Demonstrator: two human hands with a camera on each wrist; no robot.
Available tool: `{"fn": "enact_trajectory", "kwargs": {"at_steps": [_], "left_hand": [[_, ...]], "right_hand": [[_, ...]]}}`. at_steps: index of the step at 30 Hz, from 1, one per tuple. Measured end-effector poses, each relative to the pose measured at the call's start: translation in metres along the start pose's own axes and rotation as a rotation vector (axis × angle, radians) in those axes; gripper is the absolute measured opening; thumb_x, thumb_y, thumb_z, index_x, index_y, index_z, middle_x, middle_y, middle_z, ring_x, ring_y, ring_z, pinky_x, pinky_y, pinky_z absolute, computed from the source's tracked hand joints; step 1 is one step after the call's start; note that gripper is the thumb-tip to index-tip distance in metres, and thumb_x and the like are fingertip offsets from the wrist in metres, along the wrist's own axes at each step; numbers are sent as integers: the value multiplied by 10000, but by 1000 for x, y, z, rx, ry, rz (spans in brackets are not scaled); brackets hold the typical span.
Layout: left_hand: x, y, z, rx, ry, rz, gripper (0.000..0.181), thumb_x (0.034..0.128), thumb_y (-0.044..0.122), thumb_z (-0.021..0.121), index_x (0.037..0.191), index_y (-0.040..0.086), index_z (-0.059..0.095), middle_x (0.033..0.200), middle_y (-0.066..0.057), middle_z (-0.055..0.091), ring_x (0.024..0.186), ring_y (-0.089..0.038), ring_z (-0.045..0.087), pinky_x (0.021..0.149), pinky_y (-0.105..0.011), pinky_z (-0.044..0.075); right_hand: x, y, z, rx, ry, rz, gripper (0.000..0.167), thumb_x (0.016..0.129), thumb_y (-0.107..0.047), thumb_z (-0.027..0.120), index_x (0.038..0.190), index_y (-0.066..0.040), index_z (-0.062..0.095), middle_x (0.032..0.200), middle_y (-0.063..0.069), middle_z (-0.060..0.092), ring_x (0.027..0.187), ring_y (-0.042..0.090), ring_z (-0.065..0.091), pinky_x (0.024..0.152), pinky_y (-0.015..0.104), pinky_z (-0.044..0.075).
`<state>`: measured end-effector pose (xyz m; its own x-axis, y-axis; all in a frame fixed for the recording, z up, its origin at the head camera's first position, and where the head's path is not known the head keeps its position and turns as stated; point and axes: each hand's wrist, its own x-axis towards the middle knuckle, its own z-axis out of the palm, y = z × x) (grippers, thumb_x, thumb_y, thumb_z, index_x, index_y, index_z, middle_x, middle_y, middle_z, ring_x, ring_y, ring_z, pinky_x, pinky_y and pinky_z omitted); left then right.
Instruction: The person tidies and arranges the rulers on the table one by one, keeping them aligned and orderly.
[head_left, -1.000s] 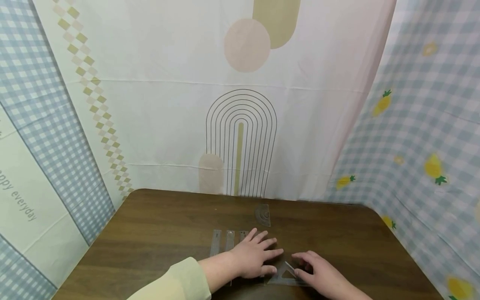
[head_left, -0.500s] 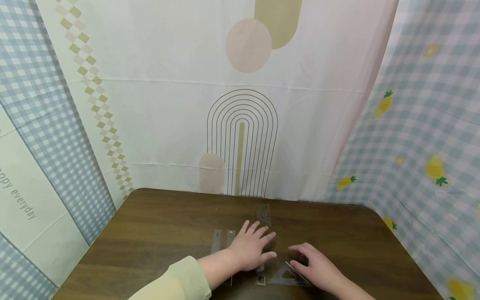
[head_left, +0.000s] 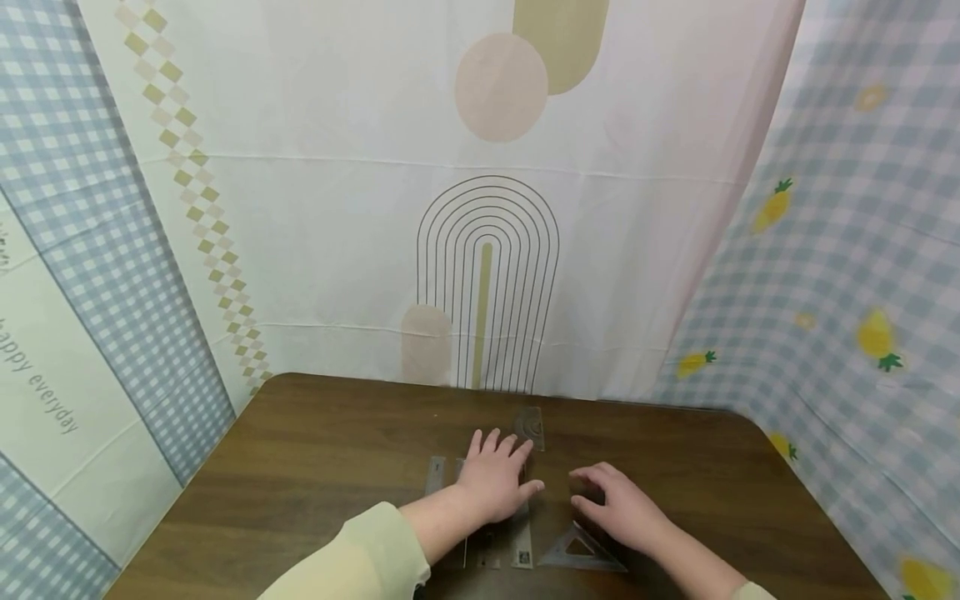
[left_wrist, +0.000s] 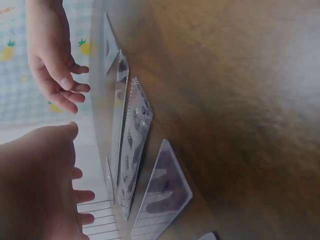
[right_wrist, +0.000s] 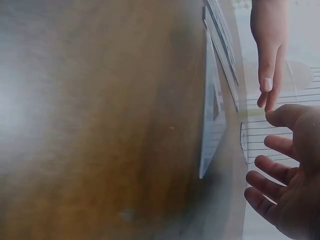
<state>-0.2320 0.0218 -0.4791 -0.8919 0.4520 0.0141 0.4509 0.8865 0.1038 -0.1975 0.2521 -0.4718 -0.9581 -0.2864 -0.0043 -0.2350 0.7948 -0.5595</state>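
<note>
My left hand [head_left: 491, 487], its fingers spread, hovers over a row of clear rulers and holds nothing. One clear ruler [head_left: 522, 546] shows its near end, marked with a small dark square, below the thumb. Another ruler [head_left: 435, 475] lies left of the hand; the forearm hides part of the row. My right hand [head_left: 618, 508] hangs with loosely bent fingers and nothing in them, just beyond a clear triangular set square [head_left: 585, 563] lying flat. In the right wrist view a gap shows between the right hand [right_wrist: 300, 170] and the set square [right_wrist: 207, 125].
A small clear protractor [head_left: 532, 427] lies farther back, just past the left fingertips. The brown wooden table [head_left: 337, 450] reaches to a hanging patterned cloth [head_left: 337, 250] behind it. Checked cloth [head_left: 825, 275] hangs along the right side.
My left hand has moved away from me and slightly left, uncovering the near ends of rulers. My right hand has moved off the set square, away from me and slightly left.
</note>
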Motion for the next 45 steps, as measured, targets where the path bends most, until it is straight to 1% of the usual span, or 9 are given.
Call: {"fn": "enact_trajectory", "kwargs": {"at_steps": [5, 13, 17, 21, 24, 29, 32, 37, 45], "left_hand": [[6, 0, 0, -13, 7, -72, 689, 974, 648, 423, 1541, 258, 387, 1537, -47, 420, 1451, -337, 297, 1165, -581, 165], [22, -2, -2, -29, 5, -171, 715, 962, 650, 453, 1523, 209, 423, 1512, -81, 448, 1432, -364, 324, 1159, -590, 166], [34, -3, 0, -18, -15, -226, 735, 955, 667, 444, 1524, 203, 421, 1514, -88, 445, 1433, -366, 322, 1161, -590, 156], [45, -1, 3, 3, -56, -272, 761, 950, 696, 408, 1534, 208, 405, 1535, -90, 420, 1442, -370, 304, 1162, -593, 148], [52, -1, 5, 3, -87, -290, 776, 949, 707, 389, 1544, 209, 386, 1549, -94, 400, 1450, -373, 288, 1164, -597, 135], [60, -2, 5, 19, -99, -307, 784, 944, 717, 382, 1547, 216, 378, 1553, -87, 394, 1450, -371, 288, 1166, -594, 131], [61, -4, 4, 34, -100, -313, 791, 938, 724, 384, 1547, 219, 378, 1556, -82, 391, 1454, -369, 281, 1167, -592, 131], [65, -5, 3, 53, -125, -316, 820, 921, 749, 384, 1551, 225, 369, 1572, -80, 364, 1468, -363, 250, 1171, -586, 122], [73, -4, 8, 59, -164, -323, 859, 898, 787, 361, 1566, 248, 333, 1599, -71, 314, 1482, -362, 211, 1173, -591, 102]], "right_hand": [[14, 1, 3, -13, 29, 27, 363, 936, -292, 700, 1258, -129, 659, 1207, 34, 610, 1112, 271, 606, 896, 504, 508], [42, 4, 7, -50, 69, 24, 327, 939, -234, 694, 1236, -99, 673, 1173, 67, 619, 1088, 272, 608, 911, 498, 493], [58, 8, 9, -66, 79, 25, 317, 943, -222, 684, 1227, -82, 677, 1182, 96, 620, 1101, 299, 606, 925, 509, 484], [74, 10, 9, -65, 80, 25, 311, 949, -215, 673, 1220, -63, 678, 1180, 119, 617, 1112, 325, 599, 938, 520, 474], [84, 12, 9, -65, 77, 22, 307, 951, -211, 669, 1213, -53, 680, 1192, 139, 614, 1133, 343, 586, 954, 524, 463], [100, 14, 8, -86, 67, 21, 314, 953, -217, 661, 1211, -38, 682, 1232, 176, 604, 1181, 374, 554, 985, 532, 440], [109, 15, 8, -103, 54, 28, 320, 959, -228, 654, 1221, -46, 679, 1261, 188, 587, 1210, 388, 528, 998, 535, 428], [121, 16, 6, -117, 31, 42, 334, 962, -239, 642, 1233, -45, 673, 1298, 217, 559, 1247, 425, 484, 1013, 556, 405], [140, 19, 6, -141, -6, 79, 393, 971, -274, 619, 1292, -48, 644, 1364, 246, 513, 1293, 471, 427, 1027, 593, 378]]}}
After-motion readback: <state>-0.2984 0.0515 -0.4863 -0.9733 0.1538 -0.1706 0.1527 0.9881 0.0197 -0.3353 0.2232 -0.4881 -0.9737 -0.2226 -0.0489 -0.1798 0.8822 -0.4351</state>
